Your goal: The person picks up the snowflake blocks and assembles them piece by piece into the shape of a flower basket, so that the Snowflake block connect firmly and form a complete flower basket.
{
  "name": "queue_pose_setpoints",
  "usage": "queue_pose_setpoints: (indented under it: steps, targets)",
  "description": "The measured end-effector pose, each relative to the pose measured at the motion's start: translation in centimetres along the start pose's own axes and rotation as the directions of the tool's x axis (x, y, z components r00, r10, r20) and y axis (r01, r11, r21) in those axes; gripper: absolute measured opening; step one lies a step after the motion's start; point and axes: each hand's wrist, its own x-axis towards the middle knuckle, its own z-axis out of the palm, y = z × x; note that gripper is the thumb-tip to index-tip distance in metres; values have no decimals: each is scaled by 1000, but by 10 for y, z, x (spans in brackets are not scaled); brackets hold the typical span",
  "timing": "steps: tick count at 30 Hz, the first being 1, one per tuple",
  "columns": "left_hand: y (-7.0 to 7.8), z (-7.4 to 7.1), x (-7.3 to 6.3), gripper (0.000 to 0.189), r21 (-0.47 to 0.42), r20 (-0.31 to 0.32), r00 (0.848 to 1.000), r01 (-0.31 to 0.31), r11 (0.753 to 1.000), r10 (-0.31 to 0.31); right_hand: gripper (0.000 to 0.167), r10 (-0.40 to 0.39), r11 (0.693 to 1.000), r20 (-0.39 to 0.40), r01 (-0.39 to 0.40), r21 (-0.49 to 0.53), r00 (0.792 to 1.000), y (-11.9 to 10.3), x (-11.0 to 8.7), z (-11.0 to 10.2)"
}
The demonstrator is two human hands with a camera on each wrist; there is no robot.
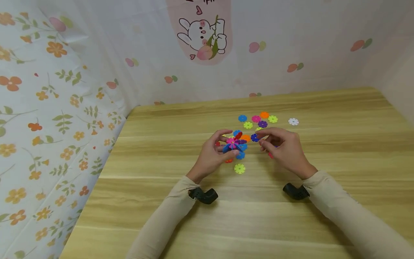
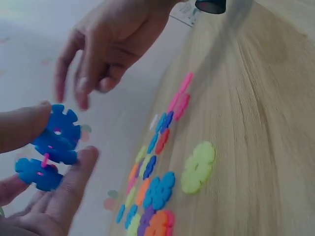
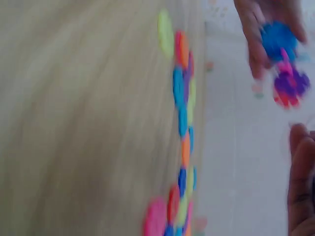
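Observation:
My left hand [image 1: 210, 153] holds a small cluster of joined, notched plastic discs [image 1: 232, 142] between thumb and fingers, above the table. A pink disc links the cluster's blue, red and purple ones; in the left wrist view the blue discs [image 2: 59, 130] face the camera. To its right, my right hand [image 1: 284, 147] hovers with loosely bent fingers, and no disc shows between them. A dark blue disc [image 1: 254, 137] appears just beyond its fingertips in the head view. In the right wrist view, the purple disc [image 3: 291, 84] of the cluster points towards the right fingers [image 3: 301, 182].
Loose discs in several colours lie on the wooden table [image 1: 155, 151] beneath and beyond the hands. A yellow-green disc [image 1: 239, 168] lies nearest the person, a white disc [image 1: 293, 121] farther right. Patterned cloth [image 1: 145, 43] hangs behind the table and at its left.

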Motion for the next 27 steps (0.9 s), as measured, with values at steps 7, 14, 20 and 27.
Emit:
queue_pose_setpoints:
  steps: [7, 14, 20, 27]
  targets:
    - [-5, -4, -1, 65, 57, 67, 997, 39, 998, -43, 18, 131, 934, 240, -39, -354, 962, 16, 3, -43]
    - [-5, -3, 0, 65, 127, 118, 991, 45, 991, -61, 25, 141, 821, 466, 161, -549, 874, 27, 1, -41]
    - [-4, 1, 4, 62, 92, 130, 988, 74, 993, -85, 21, 134, 813, 468, 173, -556, 873, 28, 2, -31]
    - [-3, 2, 2, 66, 96, 86, 987, 127, 987, -136, 37, 212, 872, 496, 66, -485, 842, 30, 7, -31]
